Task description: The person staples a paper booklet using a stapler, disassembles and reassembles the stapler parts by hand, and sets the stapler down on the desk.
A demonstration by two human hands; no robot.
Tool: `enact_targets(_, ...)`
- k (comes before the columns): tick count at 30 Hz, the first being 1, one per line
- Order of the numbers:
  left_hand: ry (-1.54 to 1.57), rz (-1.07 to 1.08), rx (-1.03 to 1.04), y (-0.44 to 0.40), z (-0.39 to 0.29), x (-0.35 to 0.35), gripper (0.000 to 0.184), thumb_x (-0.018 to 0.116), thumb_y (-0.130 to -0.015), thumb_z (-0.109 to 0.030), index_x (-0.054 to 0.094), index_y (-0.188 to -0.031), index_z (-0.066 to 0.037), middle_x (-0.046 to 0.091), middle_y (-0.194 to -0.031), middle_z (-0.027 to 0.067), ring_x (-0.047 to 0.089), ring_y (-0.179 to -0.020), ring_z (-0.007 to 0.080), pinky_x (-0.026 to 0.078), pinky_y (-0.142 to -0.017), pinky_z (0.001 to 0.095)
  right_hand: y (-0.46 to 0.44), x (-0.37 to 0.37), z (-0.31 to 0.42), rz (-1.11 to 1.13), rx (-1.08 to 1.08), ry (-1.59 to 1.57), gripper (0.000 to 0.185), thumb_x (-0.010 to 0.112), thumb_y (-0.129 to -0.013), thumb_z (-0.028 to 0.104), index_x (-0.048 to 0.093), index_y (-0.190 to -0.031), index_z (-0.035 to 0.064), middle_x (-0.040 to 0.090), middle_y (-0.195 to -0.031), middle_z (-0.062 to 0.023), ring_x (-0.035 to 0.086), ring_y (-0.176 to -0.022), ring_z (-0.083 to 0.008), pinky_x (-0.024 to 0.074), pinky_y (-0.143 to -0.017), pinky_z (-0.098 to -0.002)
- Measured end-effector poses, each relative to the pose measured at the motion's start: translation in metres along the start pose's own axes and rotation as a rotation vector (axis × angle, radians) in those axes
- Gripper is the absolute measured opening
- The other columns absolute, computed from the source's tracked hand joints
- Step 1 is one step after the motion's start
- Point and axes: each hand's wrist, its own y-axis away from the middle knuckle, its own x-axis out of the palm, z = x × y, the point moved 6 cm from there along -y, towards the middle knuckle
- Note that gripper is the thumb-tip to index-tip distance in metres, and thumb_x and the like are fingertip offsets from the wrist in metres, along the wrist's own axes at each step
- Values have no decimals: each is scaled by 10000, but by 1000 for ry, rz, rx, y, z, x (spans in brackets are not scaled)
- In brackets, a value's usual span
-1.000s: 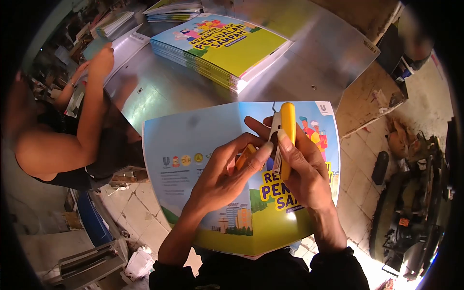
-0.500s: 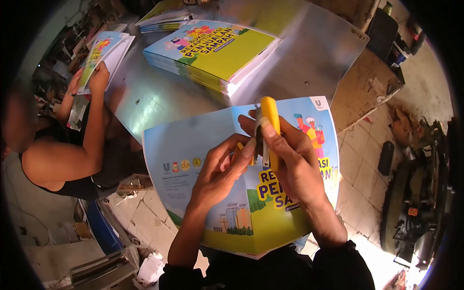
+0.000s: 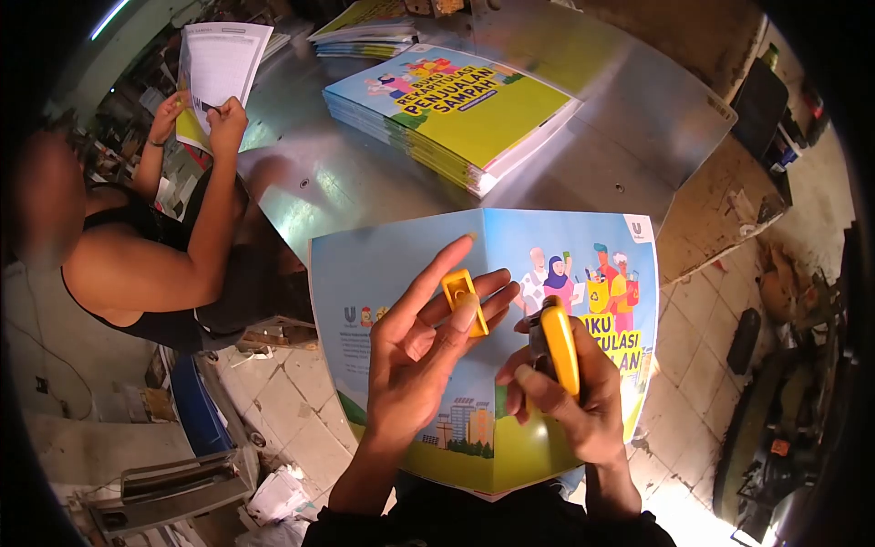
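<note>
My left hand point(image 3: 406, 369) pinches a small, hollow yellow plastic piece point(image 3: 454, 290) between thumb and fingers, its index finger stretched upward. It looks like a part of a stapler, though I cannot be sure. A yellow stapler point(image 3: 561, 351) with a dark metal underside is gripped in my right hand point(image 3: 583, 406), its rounded end pointing up. The two hands are apart. Beneath both lies a printed booklet cover point(image 3: 401, 242), spread flat with the front on the right and the back on the left. My hands hide parts of its print.
A thick stack of the same booklets point(image 3: 510, 109) stands on the metal table point(image 3: 629, 137), with more booklets point(image 3: 365, 32) behind it. At left, a seated co-worker point(image 3: 155, 255) holds open printed pages point(image 3: 228, 64). Dark machinery point(image 3: 775, 438) stands on the tiled floor at right.
My hands have moved apart, the stapler coming down and right. The yellow piece now shows clearly in my left hand. The co-worker's booklet has been opened to inside pages. The view has shifted slightly.
</note>
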Motion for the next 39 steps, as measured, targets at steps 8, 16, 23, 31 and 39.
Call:
enact_targets(8, 226, -46, -60, -4, 19, -2, 574, 578, -1012, -74, 330, -1525, -1, 554, -1356, 284, 582, -1259, 333, 509, -1051, 415, -11, -3, -17, 173, -79, -88, 615, 634, -869, -121, 398, -1426, -10, 595, -1242, -162, 623, -1061, -215, 552, -862, -337)
enact_targets(16, 138, -200, -78, -22, 43, -22, 577, 606, -1016, -174, 363, -1504, 15, 559, -1365, 215, 615, -1200, 265, 555, -948, 389, -34, -16, -4, 26, -80, -24, 510, 575, -938, -98, 358, -1393, -21, 571, -1269, -192, 635, -1144, -286, 634, -866, -412)
enact_targets(23, -22, -210, 47, -27, 34, -19, 558, 651, -961, -23, 427, -1470, 27, 624, -1278, 257, 656, -1133, 246, 559, -976, 366, -53, -19, -11, 0, -66, 140, 439, 644, -917, -75, 484, -1325, -70, 613, -1209, -142, 652, -1071, -201, 628, -875, -353)
enact_targets(31, -164, -23, 91, -25, 34, -13, 584, 627, -941, 69, 414, -1483, 32, 602, -1320, 196, 584, -1216, 195, 480, -1059, 324, -56, -20, -11, 19, -60, 70, 518, 650, -902, -105, 462, -1382, -55, 607, -1282, -156, 641, -1137, -218, 621, -885, -339)
enact_targets(39, -86, -122, 46, -23, 34, -19, 580, 645, -935, 50, 431, -1473, 28, 610, -1310, 192, 598, -1215, 214, 500, -1040, 331, -55, -24, -9, 4, -55, 106, 505, 681, -883, -91, 497, -1353, -76, 652, -1169, -160, 694, -937, -188, 621, -644, -274)
